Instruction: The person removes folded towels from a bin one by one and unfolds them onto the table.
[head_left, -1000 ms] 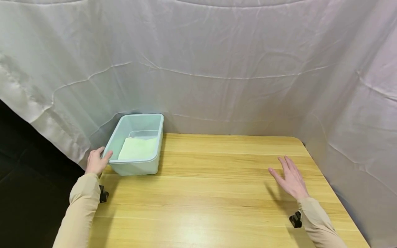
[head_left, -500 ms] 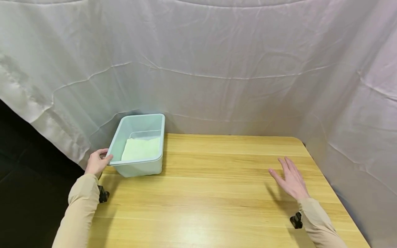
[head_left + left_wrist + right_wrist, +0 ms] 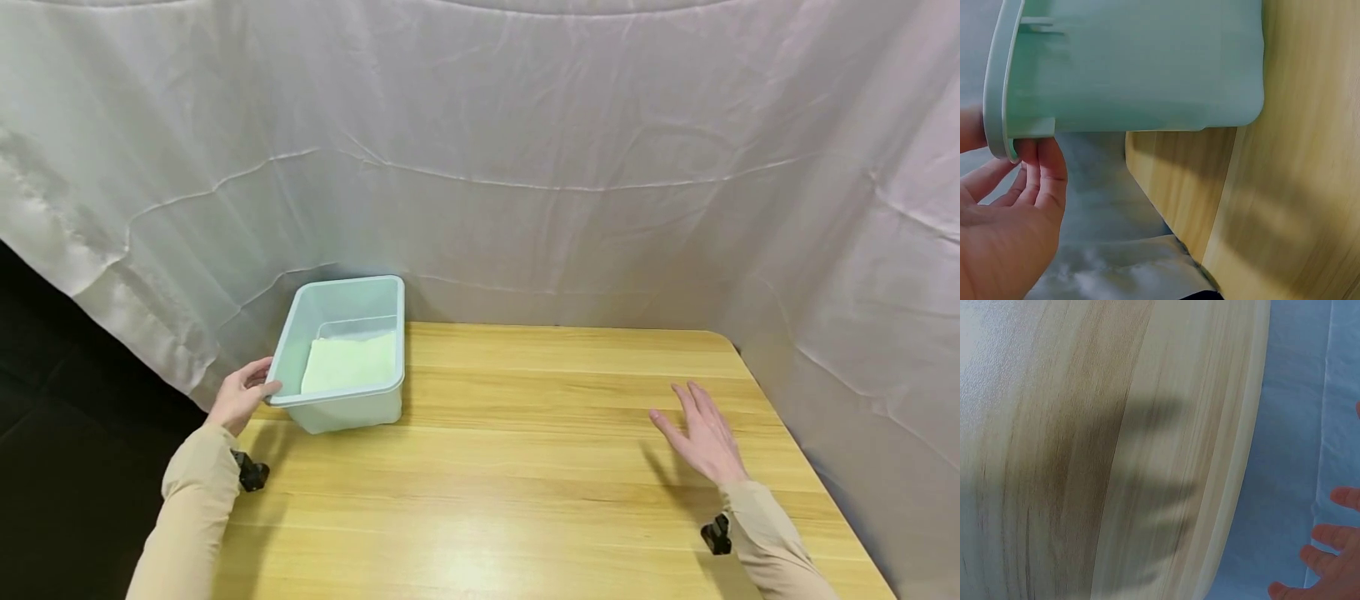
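A pale blue-green bin (image 3: 345,412) stands at the back left of the wooden table, a folded light yellow-green cloth (image 3: 349,363) lying on its floor. My left hand (image 3: 242,395) grips the bin's near left corner by the rim. From the left wrist view, the fingers of my left hand (image 3: 1013,219) curl under the rim of the bin (image 3: 1135,69), the thumb on the other side. Far to the right, my right hand (image 3: 702,437) hovers over the table with fingers spread, holding nothing; its fingertips show at the edge of the right wrist view.
Grey curtains (image 3: 555,242) hang behind the table (image 3: 480,467) and along both sides. Dark fabric (image 3: 67,467) lies beyond the table's left side. Small black devices sit at both wrists, the left one (image 3: 252,472) near the table's left edge.
The bin has shifted a little to the right and turned slightly, my left hand moving with it. My left fingers have closed on the rim. My right hand has stayed nearly still.
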`<state>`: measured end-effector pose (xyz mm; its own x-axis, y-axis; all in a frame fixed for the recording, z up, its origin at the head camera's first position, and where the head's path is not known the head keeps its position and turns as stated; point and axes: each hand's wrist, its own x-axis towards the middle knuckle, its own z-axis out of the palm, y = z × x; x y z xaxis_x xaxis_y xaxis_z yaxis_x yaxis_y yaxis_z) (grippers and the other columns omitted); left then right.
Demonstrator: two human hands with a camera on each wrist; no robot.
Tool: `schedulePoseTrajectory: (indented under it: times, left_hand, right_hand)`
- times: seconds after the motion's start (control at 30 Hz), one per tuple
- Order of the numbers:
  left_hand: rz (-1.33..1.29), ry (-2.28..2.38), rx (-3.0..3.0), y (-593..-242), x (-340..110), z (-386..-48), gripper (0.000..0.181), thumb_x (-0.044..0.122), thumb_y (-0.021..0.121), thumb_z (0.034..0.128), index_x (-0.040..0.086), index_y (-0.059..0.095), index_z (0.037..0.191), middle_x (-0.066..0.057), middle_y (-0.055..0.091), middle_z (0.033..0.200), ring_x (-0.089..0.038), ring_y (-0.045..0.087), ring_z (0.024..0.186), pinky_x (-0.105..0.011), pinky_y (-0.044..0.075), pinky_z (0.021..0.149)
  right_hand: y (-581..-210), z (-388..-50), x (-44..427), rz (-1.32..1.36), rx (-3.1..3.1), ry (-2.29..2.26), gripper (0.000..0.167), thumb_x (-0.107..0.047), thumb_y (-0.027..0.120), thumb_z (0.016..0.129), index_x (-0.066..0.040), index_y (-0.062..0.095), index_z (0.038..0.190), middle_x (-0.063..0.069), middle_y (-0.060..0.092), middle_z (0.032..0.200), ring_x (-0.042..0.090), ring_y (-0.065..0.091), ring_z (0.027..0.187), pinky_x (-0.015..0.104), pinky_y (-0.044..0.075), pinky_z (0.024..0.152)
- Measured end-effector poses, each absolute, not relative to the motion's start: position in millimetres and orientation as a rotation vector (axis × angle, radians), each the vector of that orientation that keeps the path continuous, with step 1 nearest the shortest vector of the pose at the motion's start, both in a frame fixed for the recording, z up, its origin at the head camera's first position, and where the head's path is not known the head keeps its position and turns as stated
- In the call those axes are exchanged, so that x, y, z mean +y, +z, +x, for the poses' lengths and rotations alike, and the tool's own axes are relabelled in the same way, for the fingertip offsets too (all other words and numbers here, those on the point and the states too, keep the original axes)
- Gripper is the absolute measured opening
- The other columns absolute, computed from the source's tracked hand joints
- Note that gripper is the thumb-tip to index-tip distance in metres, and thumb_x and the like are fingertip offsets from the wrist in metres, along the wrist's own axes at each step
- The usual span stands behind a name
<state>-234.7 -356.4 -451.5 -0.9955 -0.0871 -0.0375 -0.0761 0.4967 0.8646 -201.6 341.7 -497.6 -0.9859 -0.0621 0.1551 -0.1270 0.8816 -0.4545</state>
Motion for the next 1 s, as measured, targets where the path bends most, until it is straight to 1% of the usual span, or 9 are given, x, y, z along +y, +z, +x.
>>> schedulePoseTrajectory:
  times: [0.13,0.23,0.3,0.53,0.7,0.93,1.0]
  left_hand:
    - [0.126,-1.655,-2.675,-454,-355,-234,0.063,0.008,0.058,0.099,-0.013,0.029,0.151,0.003,0.055,0.117,0.015,0.046,0.089,-0.01,0.047,0.075]
    - [0.108,-1.735,-2.628,-456,-353,-232,0.064,0.006,0.059,0.0975,-0.014,0.029,0.15,0.015,0.053,0.107,0.012,0.049,0.09,-0.011,0.048,0.075]
    - [0.098,-1.787,-2.6,-456,-351,-231,0.064,0.004,0.059,0.0965,-0.014,0.028,0.15,0.02,0.052,0.103,0.01,0.05,0.091,-0.012,0.049,0.075]
    - [0.041,-1.828,-2.56,-458,-340,-226,0.065,0.001,0.062,0.0917,-0.015,0.033,0.148,0.021,0.055,0.101,0.008,0.053,0.091,-0.011,0.049,0.076]
    - [0.007,-1.844,-2.567,-458,-331,-223,0.065,0.001,0.063,0.0919,-0.014,0.034,0.147,0.018,0.055,0.103,0.008,0.055,0.089,-0.012,0.051,0.074]
    - [-0.009,-1.841,-2.599,-459,-315,-219,0.064,0.002,0.064,0.0923,-0.013,0.035,0.147,0.006,0.055,0.112,0.007,0.055,0.09,-0.014,0.052,0.075]
    - [-0.009,-1.832,-2.602,-459,-310,-218,0.063,0.002,0.064,0.0918,-0.013,0.037,0.147,-0.001,0.057,0.115,0.006,0.055,0.09,-0.015,0.051,0.075]
  right_hand:
    - [-498,-202,341,0.15,-2.915,0.717,0.077,-0.049,0.048,0.103,0.004,0.027,0.155,0.038,0.016,0.16,0.061,0.02,0.143,0.08,0.017,0.111]
    - [-497,-202,340,0.154,-2.92,0.721,0.077,-0.049,0.047,0.103,0.005,0.027,0.155,0.038,0.016,0.16,0.061,0.02,0.144,0.08,0.016,0.112]
    - [-497,-203,338,0.159,-2.922,0.728,0.077,-0.049,0.047,0.103,0.005,0.027,0.155,0.038,0.017,0.16,0.06,0.02,0.144,0.079,0.016,0.112]
    - [-492,-203,331,0.171,-2.932,0.76,0.078,-0.049,0.048,0.103,0.003,0.026,0.156,0.037,0.016,0.161,0.06,0.019,0.145,0.079,0.016,0.112]
    - [-487,-203,323,0.183,-2.934,0.762,0.079,-0.05,0.048,0.103,0.003,0.025,0.156,0.037,0.017,0.161,0.059,0.02,0.145,0.079,0.017,0.112]
    - [-480,-204,310,0.216,-2.924,0.738,0.078,-0.05,0.049,0.102,0.003,0.027,0.156,0.037,0.021,0.16,0.058,0.024,0.144,0.078,0.02,0.112]
    - [-477,-204,306,0.218,-2.927,0.73,0.079,-0.051,0.049,0.102,0.002,0.027,0.156,0.036,0.021,0.16,0.057,0.024,0.145,0.077,0.021,0.113]
